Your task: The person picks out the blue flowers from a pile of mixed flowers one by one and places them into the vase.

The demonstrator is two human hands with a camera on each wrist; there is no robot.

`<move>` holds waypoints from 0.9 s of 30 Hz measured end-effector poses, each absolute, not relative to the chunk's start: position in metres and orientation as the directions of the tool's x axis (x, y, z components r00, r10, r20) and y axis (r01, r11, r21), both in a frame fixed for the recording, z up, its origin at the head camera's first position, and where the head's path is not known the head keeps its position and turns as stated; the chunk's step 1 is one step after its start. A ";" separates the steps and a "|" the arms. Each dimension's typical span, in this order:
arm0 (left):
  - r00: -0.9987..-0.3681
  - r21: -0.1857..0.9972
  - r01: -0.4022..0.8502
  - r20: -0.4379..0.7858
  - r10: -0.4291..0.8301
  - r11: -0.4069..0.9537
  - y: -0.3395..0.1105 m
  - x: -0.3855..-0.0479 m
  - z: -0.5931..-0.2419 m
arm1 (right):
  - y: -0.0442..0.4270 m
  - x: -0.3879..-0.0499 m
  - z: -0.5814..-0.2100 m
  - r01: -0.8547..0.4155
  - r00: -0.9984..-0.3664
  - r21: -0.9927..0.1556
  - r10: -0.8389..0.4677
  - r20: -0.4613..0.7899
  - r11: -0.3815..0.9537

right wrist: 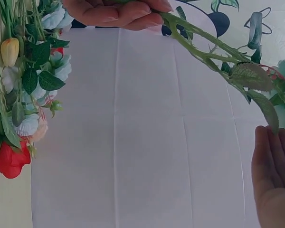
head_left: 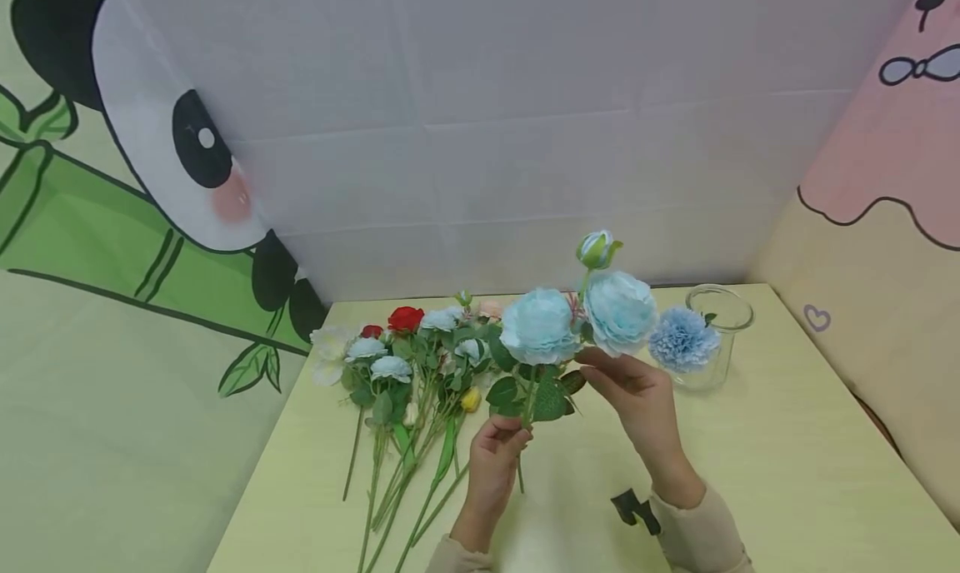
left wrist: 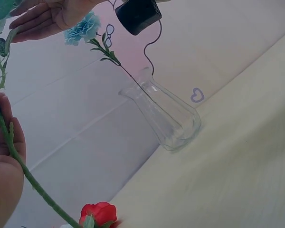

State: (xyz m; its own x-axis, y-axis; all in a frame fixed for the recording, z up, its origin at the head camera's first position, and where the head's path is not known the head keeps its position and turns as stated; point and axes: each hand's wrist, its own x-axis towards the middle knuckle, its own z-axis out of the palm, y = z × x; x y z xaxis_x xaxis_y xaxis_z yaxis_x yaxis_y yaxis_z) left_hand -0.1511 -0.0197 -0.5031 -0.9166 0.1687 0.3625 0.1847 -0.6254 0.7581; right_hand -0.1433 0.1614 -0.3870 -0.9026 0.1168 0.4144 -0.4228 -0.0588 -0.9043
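My left hand [head_left: 497, 456] grips the green stem of a light blue artificial flower spray [head_left: 538, 327], which stands upright above the table. The spray carries two full blooms and a striped bud [head_left: 597, 249] on top. In the left wrist view the stem [left wrist: 40, 190] runs down below the grip. My right hand [head_left: 637, 398] is at the right side of the spray, just under the right bloom. Seen from the right wrist, its straight fingers [right wrist: 270, 156] touch the tip of a green leaf [right wrist: 265, 107]; its thumb is hidden there.
Several artificial flowers lie on the table [head_left: 795, 456] at the left, among them a red rose [head_left: 406, 319] and a yellow tulip [head_left: 471, 400]. A clear glass vase [left wrist: 168, 114] stands at the back right, holding a blue carnation [head_left: 682, 340]. A black piece [head_left: 636, 510] appears beside the right sleeve.
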 end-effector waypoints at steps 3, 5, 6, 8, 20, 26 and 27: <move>-0.904 0.758 0.193 0.384 0.187 -0.622 -0.019 -0.150 -0.504 | 0.160 -0.142 -0.388 -0.446 -0.892 -0.893 0.113 0.437 -0.063; -0.901 0.768 0.192 0.385 0.201 -0.611 -0.019 -0.149 -0.504 | 0.160 -0.141 -0.389 -0.472 -0.880 -0.878 0.108 0.463 -0.081; -0.902 0.777 0.188 0.379 0.207 -0.601 -0.020 -0.149 -0.504 | 0.159 -0.141 -0.389 -0.483 -0.874 -0.872 0.108 0.474 -0.080; -0.909 0.795 0.176 0.358 0.214 -0.581 -0.020 -0.148 -0.504 | 0.158 -0.140 -0.389 -0.491 -0.869 -0.868 0.115 0.481 -0.075; -0.948 0.863 0.106 0.237 0.211 -0.493 -0.019 -0.147 -0.502 | 0.155 -0.138 -0.392 -0.453 -0.884 -0.891 0.139 0.447 -0.017; -0.956 0.886 0.102 0.213 0.200 -0.453 -0.020 -0.149 -0.503 | 0.154 -0.138 -0.391 -0.428 -0.885 -0.902 0.176 0.431 0.054; -0.959 0.891 0.102 0.207 0.196 -0.442 -0.021 -0.149 -0.503 | 0.153 -0.137 -0.390 -0.419 -0.886 -0.906 0.187 0.424 0.065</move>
State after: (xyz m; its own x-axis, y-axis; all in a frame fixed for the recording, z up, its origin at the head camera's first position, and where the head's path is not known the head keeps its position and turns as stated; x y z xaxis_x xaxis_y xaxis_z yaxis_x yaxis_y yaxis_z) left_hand -0.1491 -0.0205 -0.5028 -0.9585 0.1957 0.2071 0.1024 -0.4417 0.8913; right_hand -0.1373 0.1532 -0.3905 -0.8862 0.1872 0.4238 -0.4192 0.0652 -0.9055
